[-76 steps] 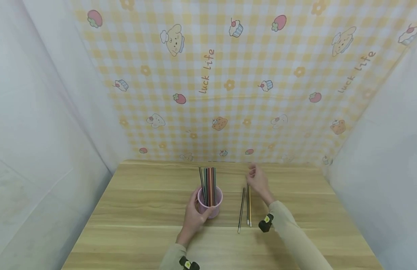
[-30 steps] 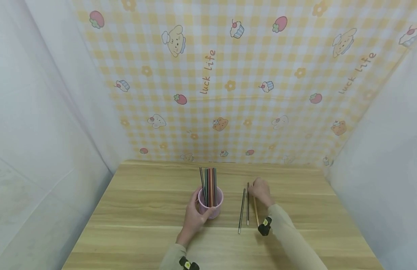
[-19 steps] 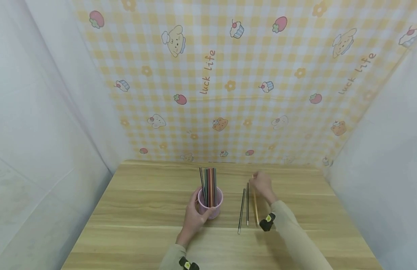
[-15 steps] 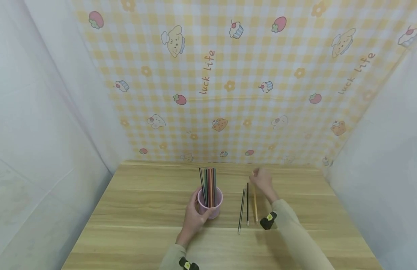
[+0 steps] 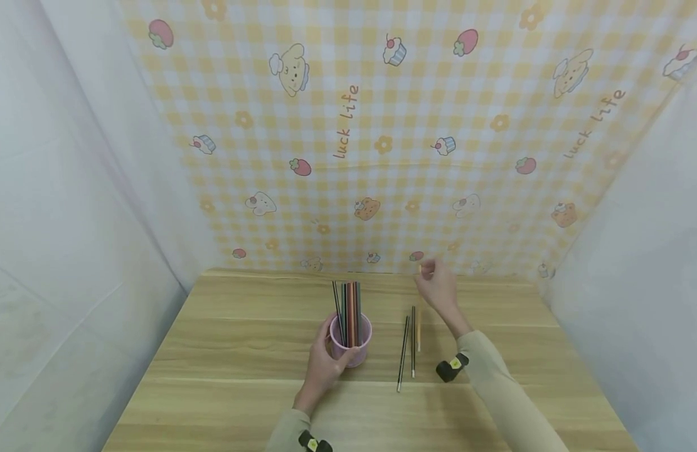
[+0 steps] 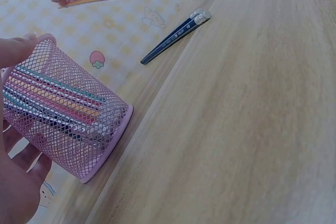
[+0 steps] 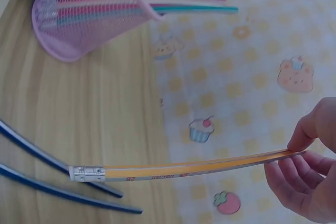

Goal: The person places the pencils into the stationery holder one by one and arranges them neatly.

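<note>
Fingers of the left hand (image 5: 321, 367) curl round the near side of the pink mesh cup (image 5: 351, 339), which stands upright on the wooden table (image 5: 224, 351) a little left of centre; coloured pencils (image 5: 348, 307) stand in it with their ends pointing up. To the right of the cup two dark blue pencils (image 5: 408, 351) lie flat side by side, their long axes running near to far. Just right of them the yellow pencil (image 7: 178, 169) hangs above the table, clear of the wood: the right hand (image 5: 436, 289) pinches its far tip between thumb and fingertips, so its long axis slopes from the hand down toward the near side, metal eraser end lowest, over the blue pair
</note>
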Action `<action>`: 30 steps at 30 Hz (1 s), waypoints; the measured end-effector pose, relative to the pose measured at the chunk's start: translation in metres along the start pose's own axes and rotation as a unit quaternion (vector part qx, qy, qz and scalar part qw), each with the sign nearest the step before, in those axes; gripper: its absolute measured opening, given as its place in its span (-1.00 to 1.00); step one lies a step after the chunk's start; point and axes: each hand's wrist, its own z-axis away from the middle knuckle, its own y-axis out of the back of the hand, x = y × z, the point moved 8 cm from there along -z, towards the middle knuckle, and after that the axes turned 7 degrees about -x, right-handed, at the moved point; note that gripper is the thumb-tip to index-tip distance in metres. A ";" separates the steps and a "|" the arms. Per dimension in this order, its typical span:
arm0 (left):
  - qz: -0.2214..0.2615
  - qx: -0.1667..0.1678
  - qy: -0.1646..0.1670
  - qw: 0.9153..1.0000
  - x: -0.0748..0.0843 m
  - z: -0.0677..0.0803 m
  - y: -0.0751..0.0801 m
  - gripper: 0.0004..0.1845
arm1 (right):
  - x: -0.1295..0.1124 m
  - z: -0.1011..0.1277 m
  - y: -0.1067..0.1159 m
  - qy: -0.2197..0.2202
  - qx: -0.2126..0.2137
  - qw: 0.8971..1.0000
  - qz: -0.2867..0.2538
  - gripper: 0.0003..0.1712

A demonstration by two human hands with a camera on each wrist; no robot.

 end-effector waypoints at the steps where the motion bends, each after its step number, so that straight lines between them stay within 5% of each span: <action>1: 0.001 0.000 0.001 1.000 0.000 0.000 0.000 -0.09 | -0.005 0.001 0.002 0.008 0.006 1.000 -0.003 -0.65; 8: -0.005 0.013 -0.004 1.000 -0.028 -0.001 -0.003 -0.07 | -0.044 0.009 0.012 0.066 0.038 0.996 -0.035 -0.66; 16: 0.013 -0.001 0.000 1.000 -0.001 0.000 -0.001 -0.09 | -0.077 0.019 0.018 0.117 0.073 0.987 -0.081 -0.68; 25: -0.006 0.010 -0.004 1.000 -0.031 -0.002 -0.004 -0.07 | -0.104 0.024 0.013 0.167 0.076 0.974 -0.132 -0.68; 30: 0.001 0.009 0.001 1.000 -0.031 -0.002 -0.004 -0.06 | -0.122 0.027 0.006 0.213 0.073 0.960 -0.165 -0.69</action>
